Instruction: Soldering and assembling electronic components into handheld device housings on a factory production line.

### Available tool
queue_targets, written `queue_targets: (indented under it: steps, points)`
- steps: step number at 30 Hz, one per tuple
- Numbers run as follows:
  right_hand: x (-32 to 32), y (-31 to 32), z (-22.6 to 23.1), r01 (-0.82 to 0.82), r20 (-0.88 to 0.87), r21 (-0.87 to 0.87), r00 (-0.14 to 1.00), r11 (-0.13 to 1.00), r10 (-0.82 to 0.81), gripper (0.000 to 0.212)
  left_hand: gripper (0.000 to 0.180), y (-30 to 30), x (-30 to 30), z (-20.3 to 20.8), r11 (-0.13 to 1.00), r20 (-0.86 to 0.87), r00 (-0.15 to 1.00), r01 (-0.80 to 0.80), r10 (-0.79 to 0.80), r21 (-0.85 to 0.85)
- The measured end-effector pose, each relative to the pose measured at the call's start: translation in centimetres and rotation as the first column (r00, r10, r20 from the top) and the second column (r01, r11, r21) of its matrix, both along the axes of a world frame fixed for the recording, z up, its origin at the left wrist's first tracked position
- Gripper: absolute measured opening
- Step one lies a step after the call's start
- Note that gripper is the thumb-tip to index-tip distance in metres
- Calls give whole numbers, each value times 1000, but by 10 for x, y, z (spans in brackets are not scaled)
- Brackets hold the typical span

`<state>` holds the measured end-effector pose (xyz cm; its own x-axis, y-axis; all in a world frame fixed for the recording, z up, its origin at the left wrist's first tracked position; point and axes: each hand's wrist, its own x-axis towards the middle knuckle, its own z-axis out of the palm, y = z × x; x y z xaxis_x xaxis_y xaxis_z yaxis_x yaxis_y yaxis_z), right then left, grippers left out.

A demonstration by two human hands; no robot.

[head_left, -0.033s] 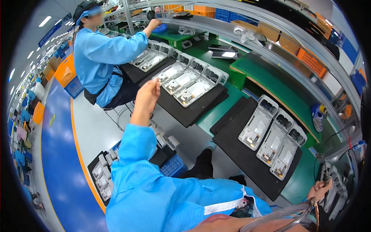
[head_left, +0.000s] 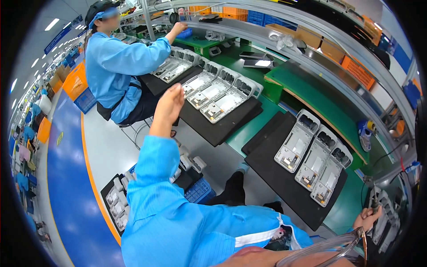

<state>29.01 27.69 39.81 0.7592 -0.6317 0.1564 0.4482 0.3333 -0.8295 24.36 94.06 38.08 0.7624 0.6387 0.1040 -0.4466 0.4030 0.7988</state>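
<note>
My left hand [head_left: 169,106] reaches out beside the leftmost grey plastic housing [head_left: 198,82] of a row on a black mat [head_left: 222,130]. Its fingers are closed together; whatever is between the fingertips cannot be made out. I cannot tell whether they touch the housing. At the far lower right, my right hand [head_left: 368,220] is closed around a slim dark screwdriver-like tool [head_left: 376,203]. Next to it stand more grey housings [head_left: 388,222], partly cut off by the picture's dark rim. Between my hands, three open grey housings [head_left: 297,143] lie on a second black mat [head_left: 267,153].
A co-worker in blue [head_left: 120,58] sits at the far left, one arm over the bench. A green shelf [head_left: 320,98] and metal rails border the bench's far side. Below my left arm are a blue crate [head_left: 199,190] and a black tray [head_left: 108,196] of grey parts.
My left hand has shifted slightly farther away and turned a little, its fingers still closed. My right hand and the housings look unmoved.
</note>
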Motion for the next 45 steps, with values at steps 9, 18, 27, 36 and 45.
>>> queue_targets:
  steps: [9, 18, 27, 36, 45]
  points:
    - [-22, -8, 7, 88, -24, 106, 996, 990, -86, 18, 51, 35, 80, 40, 952, -78, 970, 210, -232, -222]
    - [-29, 7, 18, 203, -27, 60, 979, 977, -202, 17, 37, 87, 163, 27, 944, -48, 996, 51, -70, -326]
    - [-1, 33, 34, -71, 76, 114, 995, 991, 63, 27, 11, 119, 128, 11, 976, -143, 989, -9, -23, -220]
    - [45, -3, 43, -137, 64, 6, 989, 991, 137, 14, 31, 105, 124, 36, 998, -363, 932, 17, 6, 59]
    - [86, 26, 75, 44, -115, 35, 993, 998, -39, 21, 25, 177, 267, 5, 821, -476, 839, 63, 264, 567]
